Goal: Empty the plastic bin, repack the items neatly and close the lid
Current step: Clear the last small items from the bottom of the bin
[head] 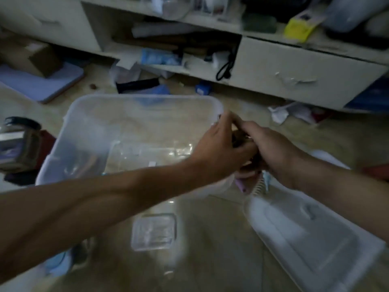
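A clear plastic bin [84,123] stands on the floor in the middle, with a clear flat package [147,152] lying inside it. Its lid [305,234] lies on the floor at the right. Above the bin's right rim my left hand [219,148] and my right hand [271,148] meet, both curled round a small bundle of items [255,184]. A purple piece, a white comb-like piece and a light blue piece stick out below the hands. The rest of the bundle is hidden by my fingers, and the picture is blurred.
A small clear box [153,231] lies on the floor in front of the bin. Jars and dark things [19,144] sit at the left. A cluttered white cabinet [294,76] with an open shelf runs along the back. Papers [290,112] litter the floor.
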{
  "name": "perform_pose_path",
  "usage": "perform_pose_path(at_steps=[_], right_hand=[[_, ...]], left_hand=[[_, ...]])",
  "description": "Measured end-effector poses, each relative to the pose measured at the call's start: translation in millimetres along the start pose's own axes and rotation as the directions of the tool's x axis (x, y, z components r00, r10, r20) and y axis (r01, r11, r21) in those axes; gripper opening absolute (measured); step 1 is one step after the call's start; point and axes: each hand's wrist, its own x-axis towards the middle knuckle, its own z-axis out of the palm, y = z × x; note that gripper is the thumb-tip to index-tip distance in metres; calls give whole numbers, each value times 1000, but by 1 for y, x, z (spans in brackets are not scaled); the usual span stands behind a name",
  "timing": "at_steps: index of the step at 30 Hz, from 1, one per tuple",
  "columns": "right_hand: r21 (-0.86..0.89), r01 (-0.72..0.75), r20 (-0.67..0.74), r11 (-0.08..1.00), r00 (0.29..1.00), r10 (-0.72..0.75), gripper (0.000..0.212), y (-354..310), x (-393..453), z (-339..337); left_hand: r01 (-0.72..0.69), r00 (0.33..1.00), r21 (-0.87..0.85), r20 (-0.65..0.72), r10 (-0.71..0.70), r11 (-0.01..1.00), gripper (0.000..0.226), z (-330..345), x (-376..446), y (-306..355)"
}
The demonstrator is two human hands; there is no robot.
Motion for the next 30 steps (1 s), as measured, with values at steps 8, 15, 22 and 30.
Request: perform_pose_path(at_steps=[8,15,22,30], right_hand=[[380,-22,-188,925,977,101,34,49,93,-80],[381,-13,-414,925,892,183,39,117,142,-97],[58,32,-659,998,752,14,26,163,154,-96],[-84,73,-699,994,707,-111,21,179,158,-95]], left_hand=[[-5,998,123,70,-3,992,74,89,119,-21],[126,976,234,143,-162,964,60,140,159,-67],[281,924,363,149,-353,888,76,161,168,-101],[192,916,584,182,-358,789,104,155,162,-103]])
